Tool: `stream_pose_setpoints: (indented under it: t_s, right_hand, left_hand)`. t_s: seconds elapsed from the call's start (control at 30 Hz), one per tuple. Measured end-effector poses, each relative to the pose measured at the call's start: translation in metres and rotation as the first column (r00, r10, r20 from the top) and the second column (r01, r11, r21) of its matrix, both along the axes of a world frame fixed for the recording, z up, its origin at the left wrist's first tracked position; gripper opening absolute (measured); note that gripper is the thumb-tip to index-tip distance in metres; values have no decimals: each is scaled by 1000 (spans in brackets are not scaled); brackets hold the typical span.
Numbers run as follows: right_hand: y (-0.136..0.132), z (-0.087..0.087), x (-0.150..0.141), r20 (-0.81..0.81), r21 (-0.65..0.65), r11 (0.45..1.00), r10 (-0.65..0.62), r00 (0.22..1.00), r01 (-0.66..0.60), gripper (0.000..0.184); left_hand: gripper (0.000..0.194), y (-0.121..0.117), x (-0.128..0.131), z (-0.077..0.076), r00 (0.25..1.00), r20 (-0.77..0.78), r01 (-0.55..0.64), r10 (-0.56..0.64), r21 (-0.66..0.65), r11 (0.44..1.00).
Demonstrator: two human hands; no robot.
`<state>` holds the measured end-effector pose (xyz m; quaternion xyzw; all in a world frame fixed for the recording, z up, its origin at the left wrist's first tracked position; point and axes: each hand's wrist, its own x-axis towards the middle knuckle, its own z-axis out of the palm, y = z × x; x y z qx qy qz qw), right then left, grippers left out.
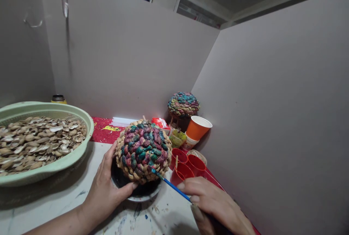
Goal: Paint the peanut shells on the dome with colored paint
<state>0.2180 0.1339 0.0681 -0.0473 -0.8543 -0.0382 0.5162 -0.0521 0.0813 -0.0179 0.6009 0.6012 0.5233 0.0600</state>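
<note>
A dome covered in nut shells (143, 149), painted partly red, green and blue, stands on a dark plate (141, 191) in front of me. My left hand (107, 187) cups the dome's left side and the plate's rim, thumb against the lower front. My right hand (215, 202) pinches a thin blue paintbrush (170, 184). Its tip touches the dome's lower right edge.
A pale green basket (71, 158) full of empty shells sits at the left. Several small red cups (188, 166), an orange cup (197, 128) and a second painted dome (183, 103) stand at the right by the grey partition walls. The white tabletop (158, 217) is paint-stained.
</note>
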Motion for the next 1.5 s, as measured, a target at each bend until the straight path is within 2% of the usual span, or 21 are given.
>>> stream_pose_setpoints:
  t_s: [0.23,0.33,0.43,0.63,0.9,1.07,1.2,1.33,1.5]
  right_hand:
    - [-8,13,4,4,-41,998,37,999,-37,12]
    - [-14,18,6,-12,-139,990,7,1000,-9,20]
    - [-15,16,6,-59,-209,978,-38,998,25,24]
    - [-8,14,0,-163,-237,972,-39,986,-1,23]
    - [-4,13,8,-161,-281,959,-12,987,-34,26]
    - [-7,17,2,-208,-324,941,27,978,-94,20]
    - [-5,17,-1,-241,-336,932,56,969,-137,25]
    - [1,14,3,-224,-339,936,18,974,-95,32]
    - [9,15,10,-181,-327,945,-39,983,-23,29]
  left_hand:
    - [101,0,0,1,1000,-10,-5,5,6,1000]
    - [100,0,-1,1,1000,-12,-10,10,3,1000]
    - [102,0,0,0,999,-22,-25,25,6,1000]
    - [103,0,0,-1,999,-29,-27,28,32,999]
    - [102,1,-1,1,999,-26,-34,34,34,999]
    - [102,1,-1,1,999,-19,-41,41,26,999]
    - [101,1,-1,0,999,-11,-46,46,10,999]
    - [100,2,-1,1,999,0,-50,50,10,999]
    - [97,4,-2,2,995,-32,-89,90,35,995]
